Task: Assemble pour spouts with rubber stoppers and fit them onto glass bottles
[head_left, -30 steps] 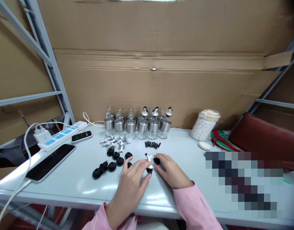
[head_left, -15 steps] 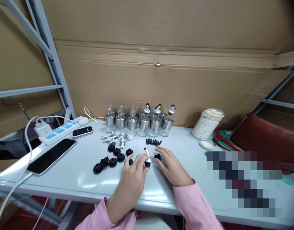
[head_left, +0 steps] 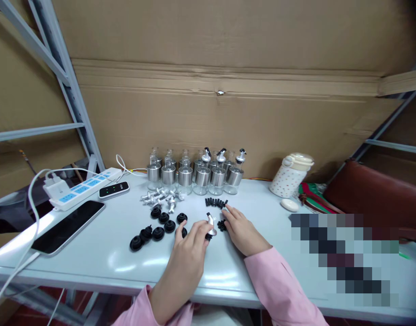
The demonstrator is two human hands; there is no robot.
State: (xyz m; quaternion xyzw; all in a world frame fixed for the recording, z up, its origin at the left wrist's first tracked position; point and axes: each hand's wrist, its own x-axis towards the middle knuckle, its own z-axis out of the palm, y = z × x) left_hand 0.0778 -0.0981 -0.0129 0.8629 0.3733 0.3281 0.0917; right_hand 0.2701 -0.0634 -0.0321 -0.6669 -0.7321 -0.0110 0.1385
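My left hand (head_left: 190, 246) pinches a silver pour spout with a black stopper base (head_left: 210, 225) just above the white table (head_left: 102, 258). My right hand (head_left: 241, 231) lies to its right, fingers stretched toward a row of small black caps (head_left: 215, 202) and touching its near end. A small black part (head_left: 222, 225) lies between the hands. Left of my left hand sit several black rubber stoppers (head_left: 158, 226) and a pile of silver spouts (head_left: 160, 198). Behind them stand several glass bottles with steel collars (head_left: 194, 174); three at the right carry spouts.
A phone (head_left: 67, 226), a power strip (head_left: 80, 188) with cables and a small black device (head_left: 113, 190) lie at the left. A dotted white flask (head_left: 291, 174), a pale oval object (head_left: 289, 204), striped cloth and a brown bag (head_left: 374, 190) are at the right. Cardboard forms the back wall.
My right hand has slid forward from beside the spout to the row of small black caps. My left hand keeps its pinch on the spout and has barely shifted.
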